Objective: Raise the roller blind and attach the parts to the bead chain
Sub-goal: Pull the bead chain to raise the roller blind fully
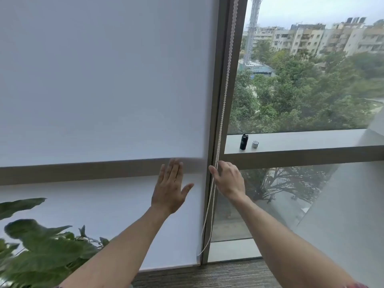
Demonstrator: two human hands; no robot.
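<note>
The white roller blind [99,84] hangs fully lowered over the left window pane, its bottom edge near the floor. The left hand [169,189] lies flat against the fabric with straight fingers. The right hand [228,179] curls its fingers around the white bead chain [225,90] beside the window frame [220,80]. A black cylinder [243,141] and a small grey part [255,144] stand close together on the window ledge [301,140].
</note>
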